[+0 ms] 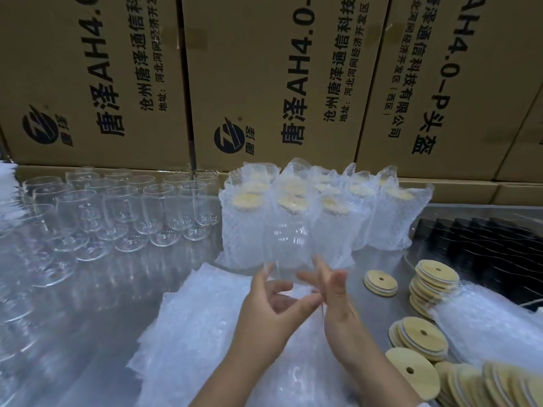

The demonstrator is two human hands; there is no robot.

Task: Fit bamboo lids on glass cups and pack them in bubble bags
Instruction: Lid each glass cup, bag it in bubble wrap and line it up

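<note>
The cardboard boxes [264, 83] read "唐泽AH4.0" and "沧州唐泽通信科技有限公司".

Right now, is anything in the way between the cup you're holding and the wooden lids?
Nothing visible. The left hand grips the glass cup, the right hand touches it, and the nearest bamboo lid lies on bare table just beyond that hand.

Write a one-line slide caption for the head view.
Left hand grips and right hand steadies a glass cup near flat bubble bags; bare cups left, bagged cups behind, bamboo lids right.
</note>
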